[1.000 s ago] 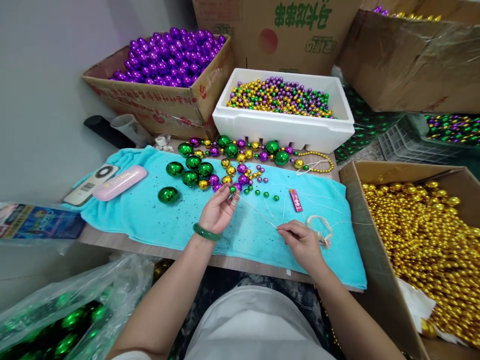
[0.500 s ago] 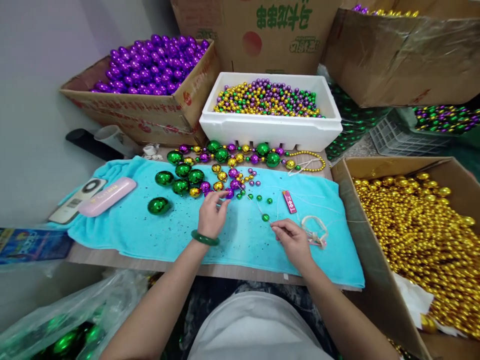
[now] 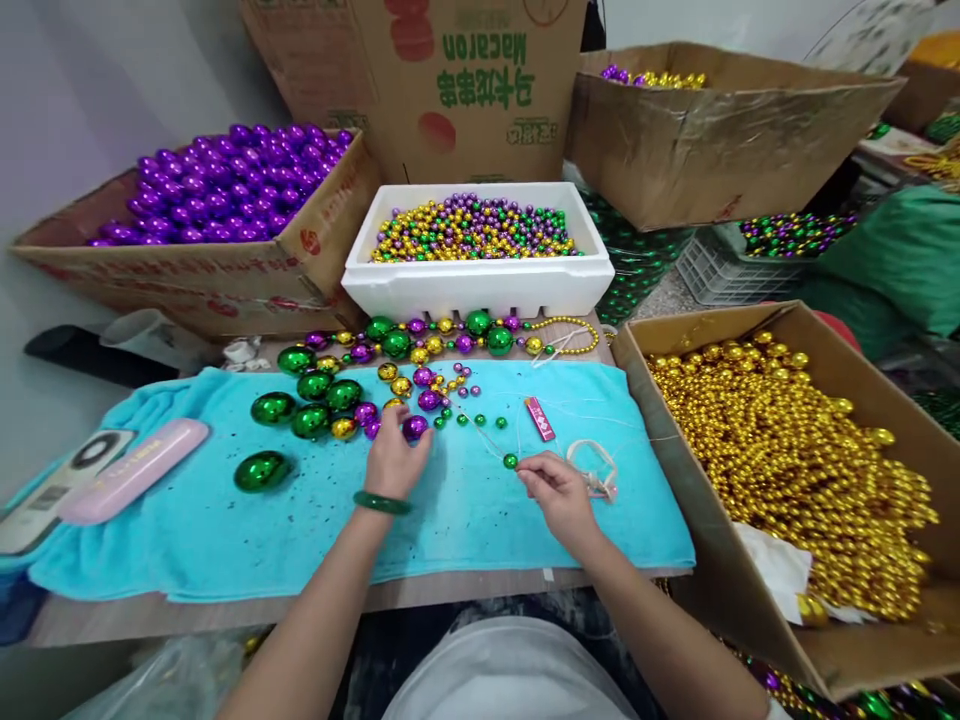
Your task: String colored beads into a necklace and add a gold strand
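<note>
My right hand (image 3: 559, 490) pinches a thin, pale string between thumb and fingertips. Right beside those fingertips, a small green bead (image 3: 510, 461) sits on the string. My left hand (image 3: 396, 458), with a green bangle at the wrist, reaches over the loose beads. Its thumb and fingers are apart around a shiny purple bead (image 3: 415, 427); whether they touch it I cannot tell. Large green beads (image 3: 310, 421) lie left of that hand. Small green beads (image 3: 481, 420) rest on the turquoise towel (image 3: 300, 540) between the hands.
Behind the towel lies a strung bead garland (image 3: 465, 343), then a white foam box (image 3: 480, 285) of mixed beads. Cardboard boxes hold purple beads (image 3: 225, 185) and gold beads (image 3: 787, 470). A pink case (image 3: 135, 470) and a small magenta packet (image 3: 539, 419) lie on the towel.
The camera has turned right, so the scene sits further left and lower. Against the towel, my right hand and the green bead have shifted slightly right. My left hand stays by the purple beads.
</note>
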Available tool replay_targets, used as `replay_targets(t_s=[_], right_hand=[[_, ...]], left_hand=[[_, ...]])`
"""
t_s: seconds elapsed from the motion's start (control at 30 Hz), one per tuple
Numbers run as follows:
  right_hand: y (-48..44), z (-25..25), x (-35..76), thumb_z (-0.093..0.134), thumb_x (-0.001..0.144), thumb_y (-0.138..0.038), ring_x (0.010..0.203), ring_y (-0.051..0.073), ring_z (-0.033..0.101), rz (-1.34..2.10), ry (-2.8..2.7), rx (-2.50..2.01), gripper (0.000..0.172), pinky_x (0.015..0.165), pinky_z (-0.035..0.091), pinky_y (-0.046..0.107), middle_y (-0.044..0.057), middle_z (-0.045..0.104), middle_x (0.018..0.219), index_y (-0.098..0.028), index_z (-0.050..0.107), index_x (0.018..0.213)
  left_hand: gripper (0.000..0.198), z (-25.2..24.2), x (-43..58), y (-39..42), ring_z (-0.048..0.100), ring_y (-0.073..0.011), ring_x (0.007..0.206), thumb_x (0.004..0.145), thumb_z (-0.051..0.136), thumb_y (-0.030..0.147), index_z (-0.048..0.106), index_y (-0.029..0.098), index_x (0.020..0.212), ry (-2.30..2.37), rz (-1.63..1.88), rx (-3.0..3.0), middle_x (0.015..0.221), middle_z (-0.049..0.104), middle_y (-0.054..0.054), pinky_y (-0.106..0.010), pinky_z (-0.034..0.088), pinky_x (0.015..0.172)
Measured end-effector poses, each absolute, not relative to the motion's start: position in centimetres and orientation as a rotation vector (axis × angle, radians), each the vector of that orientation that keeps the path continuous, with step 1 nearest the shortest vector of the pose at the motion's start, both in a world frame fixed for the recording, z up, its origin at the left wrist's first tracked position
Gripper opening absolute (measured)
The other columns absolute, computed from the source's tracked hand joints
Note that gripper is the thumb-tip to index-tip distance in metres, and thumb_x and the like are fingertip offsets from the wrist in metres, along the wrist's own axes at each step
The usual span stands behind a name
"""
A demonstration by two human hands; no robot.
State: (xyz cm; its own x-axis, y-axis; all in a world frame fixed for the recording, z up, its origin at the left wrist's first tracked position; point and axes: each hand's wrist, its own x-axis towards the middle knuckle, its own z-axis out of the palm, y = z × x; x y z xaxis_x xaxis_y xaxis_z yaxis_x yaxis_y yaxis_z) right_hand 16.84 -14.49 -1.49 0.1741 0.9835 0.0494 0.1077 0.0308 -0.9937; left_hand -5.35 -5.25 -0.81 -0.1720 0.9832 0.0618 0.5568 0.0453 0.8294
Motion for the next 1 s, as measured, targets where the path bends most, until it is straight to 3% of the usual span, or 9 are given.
replay_targets(t_s=[0.1, 0.2, 0.53, 1.0], right_hand=[[-14.9, -1.5, 17.6, 0.063, 0.078, -0.025, 0.062, 0.014, 0.057, 0.918, -1.253, -1.346, 0.011, 0.057, 0.046, 0.026, 0.003, 0.064, 0.070, -0.020, 0.071, 0.074], [-15.1, -1.2, 18.0, 0.063, 0.079, -0.024, 0.068, 0.016, 0.059, 0.877, -1.332, -1.339, 0.010, 0.062, 0.047, 0.028, 0.003, 0.066, 0.072, -0.022, 0.072, 0.076], [-15.3, -0.2, 17.7, 0.062, 0.081, -0.026, 0.068, 0.017, 0.060, 0.867, -1.459, -1.334, 0.012, 0.061, 0.047, 0.029, 0.004, 0.066, 0.072, -0.022, 0.072, 0.077], [-14.8, -0.2, 18.0, 0.059, 0.083, -0.026, 0.067, 0.017, 0.061, 0.811, -1.571, -1.371, 0.014, 0.062, 0.048, 0.029, 0.004, 0.066, 0.072, -0.022, 0.072, 0.078]], left_hand=[[0.042, 1.4, -5.8, -6.3, 0.062, -0.0172, 0.078, 0.063, 0.074, 0.031, 0.056, 0.019, 0.099, 1.377, 1.154, 0.938, 0.090, 0.063, -0.004, -0.029, 0.051, 0.070], [0.038, 3.5, -6.0, -7.1, 0.062, -0.0121, 0.070, 0.067, 0.071, 0.027, 0.061, 0.016, 0.102, 1.037, 1.150, 0.627, 0.085, 0.064, -0.003, -0.022, 0.051, 0.063], [0.027, 3.9, -6.2, -7.8, 0.063, -0.0112, 0.068, 0.072, 0.065, 0.022, 0.061, 0.016, 0.098, 0.949, 1.226, 0.547, 0.093, 0.068, -0.007, -0.021, 0.050, 0.060], [0.037, 3.6, -5.6, -8.2, 0.056, -0.0101, 0.070, 0.060, 0.078, 0.017, 0.065, 0.017, 0.094, 1.025, 1.271, 0.838, 0.086, 0.063, -0.002, -0.021, 0.047, 0.059]])
